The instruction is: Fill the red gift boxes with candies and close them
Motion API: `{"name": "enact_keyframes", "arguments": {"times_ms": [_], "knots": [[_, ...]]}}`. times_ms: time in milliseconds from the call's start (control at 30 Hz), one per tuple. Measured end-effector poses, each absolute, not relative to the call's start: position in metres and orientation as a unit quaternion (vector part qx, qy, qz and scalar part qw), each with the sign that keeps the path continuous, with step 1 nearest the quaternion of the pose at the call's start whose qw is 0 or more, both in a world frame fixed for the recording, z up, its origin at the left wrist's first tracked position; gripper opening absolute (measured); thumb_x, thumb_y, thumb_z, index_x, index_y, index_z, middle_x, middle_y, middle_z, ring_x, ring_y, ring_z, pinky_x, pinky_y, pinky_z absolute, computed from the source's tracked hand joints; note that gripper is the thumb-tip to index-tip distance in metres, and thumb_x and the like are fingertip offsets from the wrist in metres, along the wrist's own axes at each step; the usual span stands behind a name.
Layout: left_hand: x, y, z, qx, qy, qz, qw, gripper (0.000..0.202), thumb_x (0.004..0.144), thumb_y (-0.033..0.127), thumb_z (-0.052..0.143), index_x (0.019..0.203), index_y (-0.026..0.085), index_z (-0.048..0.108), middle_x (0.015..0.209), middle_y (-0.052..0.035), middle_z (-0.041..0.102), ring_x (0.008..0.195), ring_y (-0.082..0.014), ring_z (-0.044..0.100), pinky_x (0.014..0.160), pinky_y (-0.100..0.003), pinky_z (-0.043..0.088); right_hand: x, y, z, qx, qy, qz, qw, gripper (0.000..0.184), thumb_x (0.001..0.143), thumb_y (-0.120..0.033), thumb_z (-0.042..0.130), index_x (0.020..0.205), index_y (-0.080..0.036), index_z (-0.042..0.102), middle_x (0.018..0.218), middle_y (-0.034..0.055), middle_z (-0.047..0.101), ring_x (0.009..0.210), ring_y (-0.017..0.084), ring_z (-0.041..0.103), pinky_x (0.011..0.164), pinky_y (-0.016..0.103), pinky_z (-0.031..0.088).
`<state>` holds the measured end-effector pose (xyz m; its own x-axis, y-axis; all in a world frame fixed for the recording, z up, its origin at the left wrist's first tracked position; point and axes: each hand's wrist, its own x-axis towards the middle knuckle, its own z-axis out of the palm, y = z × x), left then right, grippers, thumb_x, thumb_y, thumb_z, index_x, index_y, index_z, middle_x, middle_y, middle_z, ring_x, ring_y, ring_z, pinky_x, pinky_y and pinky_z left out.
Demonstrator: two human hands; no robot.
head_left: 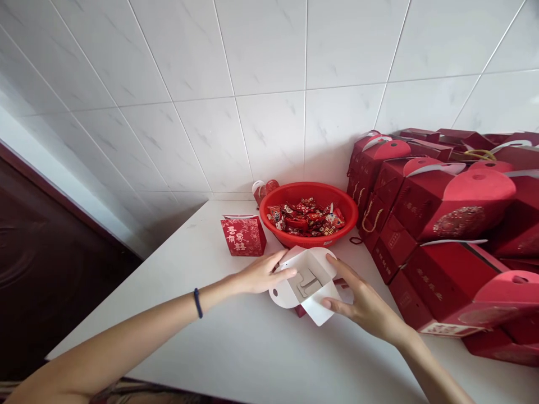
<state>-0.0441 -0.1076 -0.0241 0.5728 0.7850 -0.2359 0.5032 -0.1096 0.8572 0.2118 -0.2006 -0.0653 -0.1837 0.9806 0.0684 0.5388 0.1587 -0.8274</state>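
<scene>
An opened gift box (311, 280) stands on the white table, its pale inside turned up and its flaps spread outward. Interlocking bottom tabs show inside it; only a little of its red outside is visible. At its left rim, my left hand (267, 274) grips the side, thumb over the edge. My right hand (362, 300) holds the right side, thumb by the near flap and fingers by the rounded far-right flap. Just behind the box sits a red plastic basin (351, 205) with wrapped candies (305, 216) in it.
A closed red box (243, 235) with white lettering stands left of the basin. Behind the basin is a small red item with a white loop (265, 189). Stacked red gift boxes (442, 224) crowd the right side. A tiled wall (269, 134) bounds the table's back.
</scene>
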Motion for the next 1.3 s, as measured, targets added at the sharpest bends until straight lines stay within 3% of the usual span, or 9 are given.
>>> {"name": "enact_keyframes", "arguments": {"times_ms": [67, 133, 200, 367, 633, 833, 933, 1100, 1300], "knots": [[-0.044, -0.098, -0.008, 0.779, 0.444, 0.148, 0.418, 0.042, 0.077, 0.056, 0.072, 0.103, 0.023, 0.07, 0.093, -0.0058, 0.074, 0.092, -0.0303, 0.069, 0.074, -0.034, 0.049, 0.216, -0.199, -0.063, -0.551, -0.706, 0.304, 0.326, 0.086, 0.086, -0.063, 0.063, 0.158, -0.028, 0.03, 0.159, 0.0116, 0.035, 0.139, 0.031, 0.046, 0.107, 0.045, 0.048], [-0.042, -0.086, 0.014, 0.803, 0.464, 0.15, 0.343, 0.034, 0.076, 0.056, 0.073, 0.07, 0.023, 0.067, 0.06, -0.0028, 0.062, 0.073, -0.0293, 0.067, 0.07, -0.034, 0.046, 0.221, -0.197, -0.057, -0.55, -0.717, 0.264, 0.337, 0.082, 0.086, -0.062, 0.064, 0.155, -0.028, 0.036, 0.161, 0.011, 0.032, 0.15, 0.033, 0.029, 0.113, 0.049, 0.042], [-0.036, -0.072, 0.035, 0.818, 0.466, 0.18, 0.285, 0.038, 0.076, 0.051, 0.073, 0.055, 0.022, 0.06, 0.049, -0.0014, 0.053, 0.064, -0.0271, 0.063, 0.069, -0.034, 0.044, 0.224, -0.193, -0.049, -0.543, -0.714, 0.229, 0.377, 0.071, 0.088, -0.06, 0.063, 0.149, -0.026, 0.046, 0.158, 0.0119, 0.037, 0.149, 0.032, 0.03, 0.115, 0.05, 0.04], [0.007, -0.02, 0.055, 0.882, 0.386, 0.164, 0.216, 0.015, 0.077, 0.036, 0.07, 0.073, 0.021, 0.071, 0.073, -0.0051, 0.072, 0.079, -0.0273, 0.067, 0.078, -0.035, 0.047, 0.224, -0.168, -0.031, -0.517, -0.645, 0.233, 0.512, 0.047, 0.091, -0.053, 0.061, 0.125, -0.021, 0.062, 0.128, 0.0133, 0.064, 0.108, 0.024, 0.067, 0.095, 0.039, 0.055], [0.088, 0.055, 0.021, 0.897, 0.387, -0.048, 0.208, 0.032, 0.081, 0.036, 0.066, 0.108, 0.02, 0.072, 0.121, -0.0103, 0.073, 0.109, -0.0306, 0.066, 0.093, -0.036, 0.049, 0.217, -0.09, -0.01, -0.497, -0.474, 0.257, 0.68, 0.036, 0.072, -0.045, 0.072, 0.095, -0.018, 0.068, 0.076, 0.0042, 0.07, 0.072, 0.02, 0.068, 0.067, 0.031, 0.054], [0.102, 0.078, -0.001, 0.895, 0.386, -0.089, 0.205, 0.049, 0.073, 0.035, 0.074, 0.119, 0.022, 0.069, 0.131, -0.0101, 0.068, 0.117, -0.0314, 0.064, 0.095, -0.034, 0.049, 0.228, -0.03, -0.013, -0.483, -0.364, 0.287, 0.743, 0.034, 0.059, -0.044, 0.073, 0.079, -0.018, 0.065, 0.073, 0.0016, 0.068, 0.056, 0.014, 0.061, 0.054, 0.026, 0.049], [0.104, 0.086, -0.013, 0.901, 0.372, -0.07, 0.212, 0.043, 0.071, 0.025, 0.074, 0.114, 0.021, 0.073, 0.124, -0.0093, 0.072, 0.111, -0.0293, 0.066, 0.093, -0.031, 0.049, 0.232, -0.012, -0.018, -0.474, -0.347, 0.309, 0.748, 0.032, 0.056, -0.043, 0.073, 0.075, -0.018, 0.065, 0.068, 0.0002, 0.066, 0.052, 0.013, 0.059, 0.052, 0.026, 0.048], [0.1, 0.096, -0.015, 0.899, 0.348, -0.004, 0.264, 0.033, 0.064, 0.012, 0.071, 0.096, 0.02, 0.078, 0.1, -0.0041, 0.078, 0.095, -0.0244, 0.07, 0.085, -0.028, 0.051, 0.232, -0.002, -0.023, -0.455, -0.348, 0.345, 0.743, 0.031, 0.053, -0.038, 0.075, 0.074, -0.018, 0.066, 0.072, 0.001, 0.068, 0.055, 0.013, 0.06, 0.055, 0.027, 0.05], [0.08, 0.099, 0.007, 0.868, 0.313, 0.141, 0.358, 0.041, 0.069, 0.012, 0.068, 0.109, 0.014, 0.074, 0.118, -0.0091, 0.073, 0.108, -0.0234, 0.066, 0.097, -0.032, 0.049, 0.236, 0.001, -0.029, -0.453, -0.335, 0.357, 0.745, 0.027, 0.055, -0.031, 0.077, 0.077, -0.02, 0.066, 0.079, 0.0, 0.069, 0.073, 0.015, 0.066, 0.07, 0.026, 0.055]]}}
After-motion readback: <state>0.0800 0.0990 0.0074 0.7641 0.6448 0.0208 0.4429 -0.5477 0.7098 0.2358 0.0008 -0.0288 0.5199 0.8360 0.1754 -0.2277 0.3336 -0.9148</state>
